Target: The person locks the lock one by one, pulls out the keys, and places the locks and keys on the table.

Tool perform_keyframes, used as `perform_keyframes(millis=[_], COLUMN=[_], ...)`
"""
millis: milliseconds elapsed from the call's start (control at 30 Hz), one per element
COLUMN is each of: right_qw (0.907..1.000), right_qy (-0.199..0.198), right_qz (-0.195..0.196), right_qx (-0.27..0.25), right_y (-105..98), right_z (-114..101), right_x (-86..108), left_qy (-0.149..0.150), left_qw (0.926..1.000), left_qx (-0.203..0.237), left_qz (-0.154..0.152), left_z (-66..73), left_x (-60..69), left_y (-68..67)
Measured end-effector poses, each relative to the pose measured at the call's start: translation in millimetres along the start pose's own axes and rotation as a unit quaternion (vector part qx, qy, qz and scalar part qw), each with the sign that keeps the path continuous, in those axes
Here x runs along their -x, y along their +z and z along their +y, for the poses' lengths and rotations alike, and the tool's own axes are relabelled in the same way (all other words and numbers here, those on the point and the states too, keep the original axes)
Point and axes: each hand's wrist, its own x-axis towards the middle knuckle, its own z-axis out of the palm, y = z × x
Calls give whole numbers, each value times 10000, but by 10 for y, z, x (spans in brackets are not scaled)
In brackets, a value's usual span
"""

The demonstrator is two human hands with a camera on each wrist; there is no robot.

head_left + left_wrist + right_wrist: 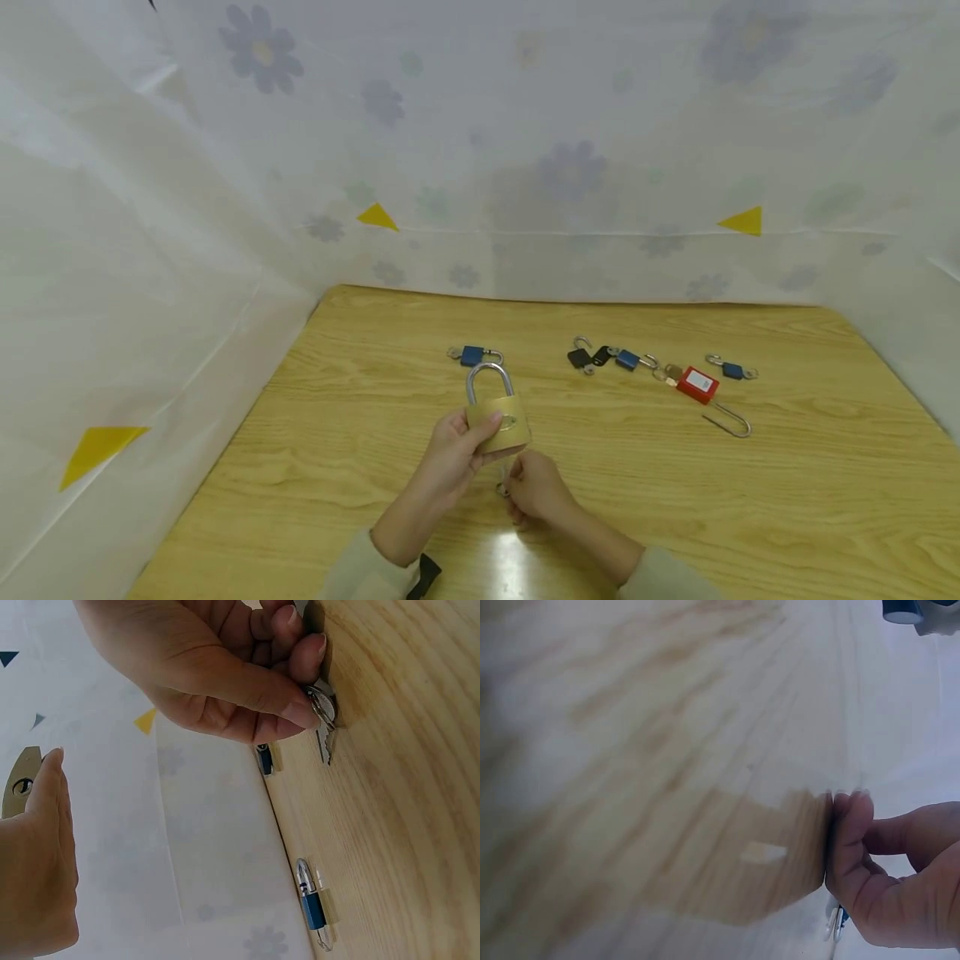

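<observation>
A large brass padlock (516,423) with a closed-looking silver shackle is gripped by the left hand (450,458), thumb across its front face. In the left wrist view the padlock's keyhole end (22,786) faces the camera, beside the left hand (41,862). Just right of and below the padlock, the right hand (542,487) pinches a ring with keys (503,488) close to the tabletop. These keys (324,742) hang from the right hand's (225,682) thumb and fingers in the left wrist view. The right wrist view shows the right hand (907,885) with curled fingers, the keys hidden.
Farther back lie a blue padlock (472,356), a black padlock (579,358), a second blue padlock (627,360), a red padlock (697,385) with a long shackle, and another blue padlock (732,371). A patterned white curtain (480,167) stands behind the wooden table (337,467).
</observation>
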Motion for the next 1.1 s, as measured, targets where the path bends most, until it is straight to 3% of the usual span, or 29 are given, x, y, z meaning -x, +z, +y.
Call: perform_keyframes(millis=[333,667,1100], right_qw=[9985,9991,9991], right_qy=[-484,-238,-204], right_qz=[-116,-151,-323], right_qx=[213,312,164], right_y=[-7,-20,-20], right_z=[-22,-24,-14], right_x=[8,-1,-15], left_qy=[-134,-209,-264], left_qw=[9999,9997,9995], left_qx=[-81,-119,-120], left_qz=[18,9,94], left_z=[-32,-76,-94], left_x=[-19,-38,-29], left_y=[22,0,-28])
